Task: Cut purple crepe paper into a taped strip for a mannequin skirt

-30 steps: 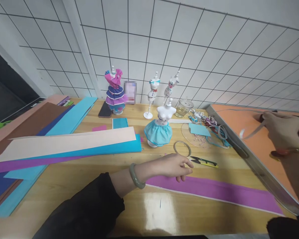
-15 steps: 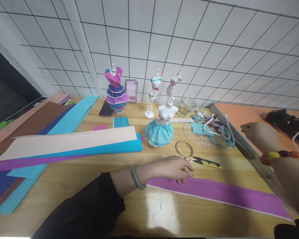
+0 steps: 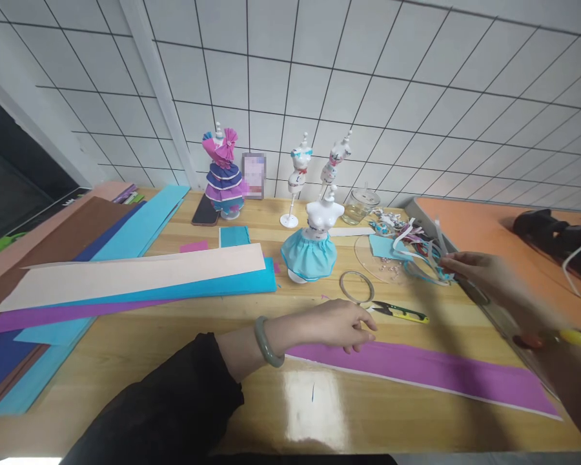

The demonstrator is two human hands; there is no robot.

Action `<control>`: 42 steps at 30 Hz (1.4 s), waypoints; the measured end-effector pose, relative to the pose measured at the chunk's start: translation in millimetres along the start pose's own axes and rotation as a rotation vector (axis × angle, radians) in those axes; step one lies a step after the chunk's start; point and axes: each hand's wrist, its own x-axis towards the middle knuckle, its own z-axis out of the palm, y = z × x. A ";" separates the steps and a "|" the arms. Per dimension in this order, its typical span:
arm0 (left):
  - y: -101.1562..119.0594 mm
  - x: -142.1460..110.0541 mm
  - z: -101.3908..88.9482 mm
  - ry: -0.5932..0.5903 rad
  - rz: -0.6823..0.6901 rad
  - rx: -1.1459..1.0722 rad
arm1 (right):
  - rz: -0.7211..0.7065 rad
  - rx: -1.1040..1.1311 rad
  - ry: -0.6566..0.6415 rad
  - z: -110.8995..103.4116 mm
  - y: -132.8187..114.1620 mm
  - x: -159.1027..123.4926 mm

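My left hand (image 3: pixel 341 324) rests palm down over the left end of a purple crepe paper strip (image 3: pixel 445 369) with a pale edge. Its fingers are loosely bent and apart, with nothing in them. Just beyond are yellow-and-black thread snips (image 3: pixel 401 312) and a ring-shaped band (image 3: pixel 357 287). At the right, my right hand (image 3: pixel 474 271) has thumb and fingertips pinched together beside the white strips (image 3: pixel 407 236); what lies between the fingertips is too blurred to make out. A white mini mannequin (image 3: pixel 322 219) in a turquoise skirt (image 3: pixel 310 255) stands past my left hand.
Long crepe paper sheets (image 3: pixel 140 268) in several colours cover the left. A dressed mannequin (image 3: pixel 225 177), two bare-stand mannequins (image 3: pixel 301 161), a phone (image 3: pixel 206 211) and a glass jar (image 3: pixel 361 205) stand along the tiled wall. An orange surface (image 3: pixel 494 226) with a raised edge borders the right.
My right hand has moved left from above the orange surface to the white strips at the pile's edge. My left hand has stayed in place.
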 end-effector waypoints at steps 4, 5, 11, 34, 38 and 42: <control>-4.9 7.2 2.8 0.205 0.054 -0.045 | 0.121 0.327 -0.321 15.2 -26.2 -44.8; -5.9 9.0 4.0 0.269 0.080 -0.054 | 0.125 0.399 -0.394 19.5 -33.5 -57.8; -4.0 11.6 8.0 0.425 0.221 -0.149 | 0.052 0.450 -0.694 32.8 -77.2 -118.9; 1.1 12.5 10.8 0.369 0.273 -0.374 | 0.344 0.776 -0.635 38.3 -80.2 -143.0; 2.3 13.4 10.2 0.302 0.195 -0.627 | 0.265 0.747 -0.431 45.6 -82.7 -151.3; 3.6 11.5 8.8 0.295 0.157 -0.681 | 0.179 0.734 -0.316 53.4 -92.4 -158.7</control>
